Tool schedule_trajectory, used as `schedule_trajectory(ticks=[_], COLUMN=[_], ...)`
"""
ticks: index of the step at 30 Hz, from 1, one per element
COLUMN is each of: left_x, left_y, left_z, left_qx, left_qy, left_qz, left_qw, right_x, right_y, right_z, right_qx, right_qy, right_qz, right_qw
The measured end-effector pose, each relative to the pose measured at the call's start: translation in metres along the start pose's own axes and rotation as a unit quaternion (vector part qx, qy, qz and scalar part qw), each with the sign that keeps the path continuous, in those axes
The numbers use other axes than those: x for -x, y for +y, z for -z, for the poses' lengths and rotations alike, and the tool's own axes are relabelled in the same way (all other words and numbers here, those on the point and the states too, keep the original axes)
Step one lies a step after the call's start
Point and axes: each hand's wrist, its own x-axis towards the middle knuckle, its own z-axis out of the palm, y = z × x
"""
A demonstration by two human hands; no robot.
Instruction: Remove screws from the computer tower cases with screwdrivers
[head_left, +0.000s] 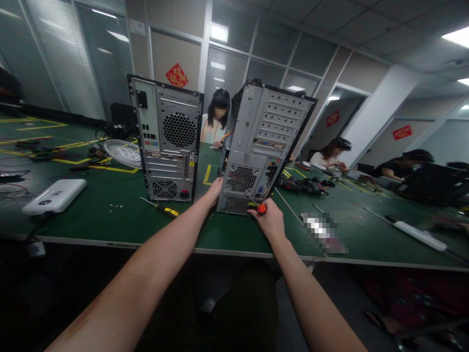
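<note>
A grey computer case (pixel 252 146) stands upright on the table, tilted in view, with its rear panel of ports, vents and slots towards me. My left hand (pixel 215 191) is against the lower left side of this case, its fingers mostly hidden. In front of the lower right rear, my right hand (pixel 271 217) is closed around a screwdriver (pixel 261 209) with a red and black handle. Its thin shaft points up and left at the rear panel; whether the tip touches a screw I cannot tell. A second computer case (pixel 170 142) stands upright to the left.
A yellow and black screwdriver (pixel 166 210) and small screws (pixel 116 208) lie near the left case. Left are a white power bank (pixel 54 195) and a white basket (pixel 122 151). Cables (pixel 311 185) and a white bar-shaped device (pixel 419 234) lie right. Several people sit beyond.
</note>
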Motion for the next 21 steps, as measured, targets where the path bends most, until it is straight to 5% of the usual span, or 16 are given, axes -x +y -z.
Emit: schedule_trajectory(ticks=[12, 18, 21], left_x=[0.002, 0.001, -0.001], left_y=[0.003, 0.004, 0.003], left_z=[0.0, 0.001, 0.003], left_qx=[0.009, -0.005, -0.019], left_qy=[0.008, 0.012, 0.013], left_qz=[-0.003, 0.005, 0.009], left_qw=[1.0, 1.0, 1.0], right_x=[0.0, 0.009, 0.025], right_y=[-0.007, -0.029, -0.045], right_z=[0.003, 0.025, 0.038], right_qx=[-0.02, -0.023, -0.017], right_qy=[0.017, 0.142, 0.132], right_qz=[0.0, -0.039, -0.079], right_qw=[1.0, 0.989, 0.988])
